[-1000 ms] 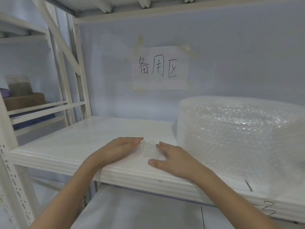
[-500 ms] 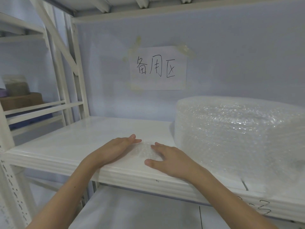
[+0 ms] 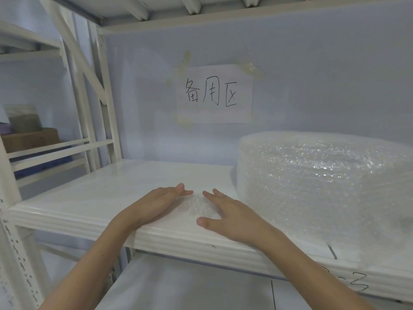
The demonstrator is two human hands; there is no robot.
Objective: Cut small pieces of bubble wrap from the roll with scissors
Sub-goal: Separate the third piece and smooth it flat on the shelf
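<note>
A person's two bare arms reach onto a white metal shelf (image 3: 93,198); both hands lie flat, palms down, on a small cut piece of bubble wrap (image 3: 199,205) near the shelf's front edge. The left hand (image 3: 156,201) lies at nine o'clock of the piece, fingers straight and pressed together, tips on its near-left part; the right hand (image 3: 225,211) lies at three o'clock, fingers straight and slightly spread, thumb stretched out toward the front edge; neither hand pinches or curls round anything. The big roll of bubble wrap (image 3: 324,182) stands at three o'clock of the hands, just beside the right wrist; a paper sign (image 3: 214,93) with handwritten characters is taped to the wall at twelve o'clock. No scissors are in view.

The step in hand looks like smoothing and laying down a cut piece. To do it well, press lightly with flat fingers and sweep outward from the middle, so the piece lies flat without popping bubbles; keep it back from the front edge, since such a light piece could slide off.
</note>
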